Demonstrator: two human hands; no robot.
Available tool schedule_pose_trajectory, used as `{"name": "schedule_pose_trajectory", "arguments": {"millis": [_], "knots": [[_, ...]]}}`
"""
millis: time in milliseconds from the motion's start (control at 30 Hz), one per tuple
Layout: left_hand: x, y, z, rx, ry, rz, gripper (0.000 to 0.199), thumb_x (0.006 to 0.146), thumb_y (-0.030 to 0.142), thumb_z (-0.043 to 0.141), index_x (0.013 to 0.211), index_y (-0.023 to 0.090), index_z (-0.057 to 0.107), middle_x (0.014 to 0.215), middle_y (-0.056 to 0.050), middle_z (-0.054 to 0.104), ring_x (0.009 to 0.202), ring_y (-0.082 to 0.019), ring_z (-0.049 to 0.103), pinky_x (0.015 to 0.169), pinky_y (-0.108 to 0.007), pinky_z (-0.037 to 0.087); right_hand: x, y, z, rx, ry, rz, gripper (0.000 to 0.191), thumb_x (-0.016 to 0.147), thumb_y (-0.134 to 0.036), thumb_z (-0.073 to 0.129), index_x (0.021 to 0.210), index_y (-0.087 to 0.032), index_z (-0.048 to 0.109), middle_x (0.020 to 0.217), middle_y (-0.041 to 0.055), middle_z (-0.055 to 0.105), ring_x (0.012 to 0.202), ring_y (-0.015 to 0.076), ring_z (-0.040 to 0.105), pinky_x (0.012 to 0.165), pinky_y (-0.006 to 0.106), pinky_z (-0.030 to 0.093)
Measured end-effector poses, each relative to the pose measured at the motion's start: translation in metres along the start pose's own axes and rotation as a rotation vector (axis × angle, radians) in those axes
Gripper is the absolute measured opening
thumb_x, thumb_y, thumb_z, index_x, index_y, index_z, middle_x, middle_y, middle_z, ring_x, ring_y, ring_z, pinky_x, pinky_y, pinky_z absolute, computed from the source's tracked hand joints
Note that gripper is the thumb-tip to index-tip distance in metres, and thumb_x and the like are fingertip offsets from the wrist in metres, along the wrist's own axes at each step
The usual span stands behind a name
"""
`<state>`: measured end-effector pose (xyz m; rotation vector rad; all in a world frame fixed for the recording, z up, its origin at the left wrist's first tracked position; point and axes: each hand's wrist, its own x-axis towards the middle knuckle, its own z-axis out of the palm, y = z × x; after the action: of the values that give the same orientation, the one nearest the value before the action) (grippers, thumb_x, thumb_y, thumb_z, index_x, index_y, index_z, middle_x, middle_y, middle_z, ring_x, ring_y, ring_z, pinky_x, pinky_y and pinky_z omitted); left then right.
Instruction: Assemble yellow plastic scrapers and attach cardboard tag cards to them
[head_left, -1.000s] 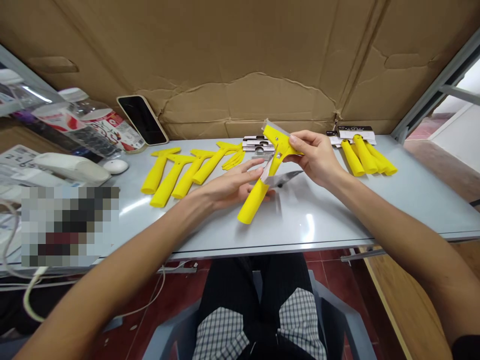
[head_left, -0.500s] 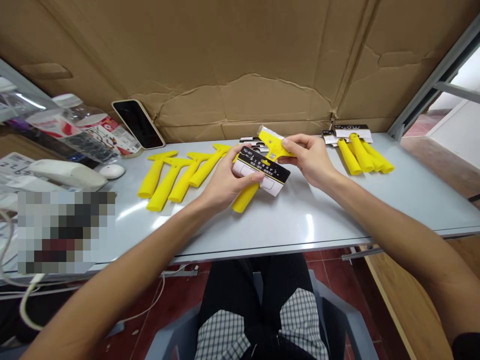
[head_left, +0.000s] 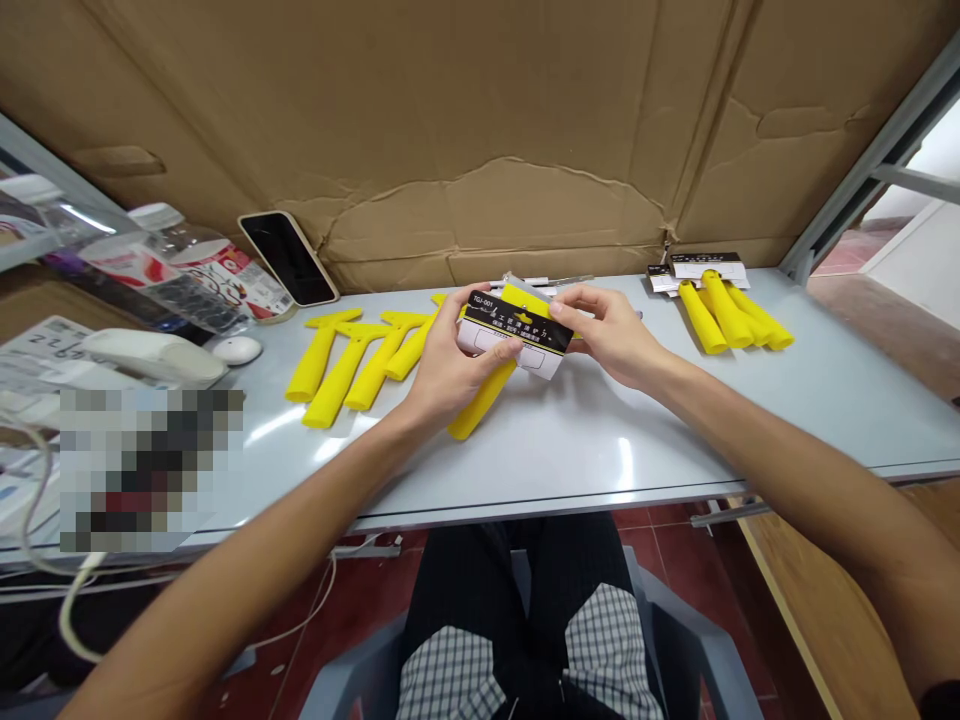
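Note:
My left hand (head_left: 454, 365) is closed around a yellow scraper (head_left: 480, 405) and a black-and-white header card (head_left: 517, 325), its thumb pressing on the card's face. The card lies across the scraper, whose head shows above it and whose handle slants out below. At the card's right corner, my right hand (head_left: 607, 330) pinches with the thumb in front; its fingertips behind are hidden. Several bare yellow scrapers (head_left: 330, 380) lie to the left of my left hand. Off to the right lie several yellow scrapers (head_left: 724, 320) with cards (head_left: 709, 266) at their heads.
Behind the hands, some thin flat packets (head_left: 559, 280) lie near the cardboard wall (head_left: 480, 130). A phone (head_left: 289, 258) leans at the back left, beside plastic bottles (head_left: 217, 270), a white mouse (head_left: 238, 348) and a white handheld device (head_left: 154, 355). The table's front edge runs under my forearms.
My right hand has shifted from the scraper's head down to the card's right corner. The card now covers more of the head, and the handle has swung slightly left.

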<state>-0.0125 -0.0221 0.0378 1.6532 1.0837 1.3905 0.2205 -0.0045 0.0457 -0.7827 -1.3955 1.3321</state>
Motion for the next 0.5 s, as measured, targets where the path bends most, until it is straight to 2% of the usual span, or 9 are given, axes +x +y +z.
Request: {"name": "schedule_pose_trajectory", "arguments": {"millis": [167, 300, 400, 500], "knots": [[0.000, -0.003, 0.000, -0.026, 0.027, -0.019, 0.080, 0.072, 0.052, 0.106, 0.136, 0.029, 0.065, 0.130, -0.008, 0.079, 0.113, -0.029, 0.078, 0.091, -0.037, 0.068, -0.001, 0.000, 0.002, 0.019, -0.098, 0.072, 0.050, 0.093, -0.070, 0.087, 0.103, -0.022, 0.080, 0.113, 0.0085, 0.079, 0.101, 0.0236, 0.075, 0.073, 0.035, 0.069], [-0.002, -0.006, 0.007, -0.128, 0.065, -0.117, 0.075, 0.074, 0.055, 0.104, 0.131, 0.028, 0.062, 0.124, -0.007, 0.080, 0.107, -0.027, 0.079, 0.089, -0.038, 0.068, 0.000, -0.003, 0.001, 0.097, -0.074, 0.107, 0.057, 0.085, -0.065, 0.096, 0.122, -0.027, 0.076, 0.117, 0.0072, 0.081, 0.094, 0.0229, 0.078, 0.069, 0.035, 0.069], [-0.004, -0.003, 0.012, -0.223, 0.095, -0.189, 0.070, 0.075, 0.052, 0.102, 0.125, 0.026, 0.060, 0.120, -0.007, 0.081, 0.103, -0.025, 0.080, 0.089, -0.038, 0.068, 0.000, -0.003, -0.001, 0.157, -0.071, 0.121, 0.059, 0.078, -0.061, 0.103, 0.116, -0.026, 0.076, 0.116, 0.0068, 0.083, 0.095, 0.0226, 0.079, 0.074, 0.036, 0.070], [-0.004, 0.003, 0.012, -0.283, 0.050, -0.260, 0.063, 0.077, 0.052, 0.099, 0.120, 0.025, 0.062, 0.122, -0.008, 0.081, 0.106, -0.026, 0.081, 0.089, -0.038, 0.068, 0.001, 0.000, -0.004, 0.138, -0.076, 0.132, 0.051, 0.073, -0.047, 0.108, 0.108, -0.024, 0.079, 0.115, 0.0081, 0.085, 0.100, 0.0244, 0.080, 0.079, 0.036, 0.070]]}}
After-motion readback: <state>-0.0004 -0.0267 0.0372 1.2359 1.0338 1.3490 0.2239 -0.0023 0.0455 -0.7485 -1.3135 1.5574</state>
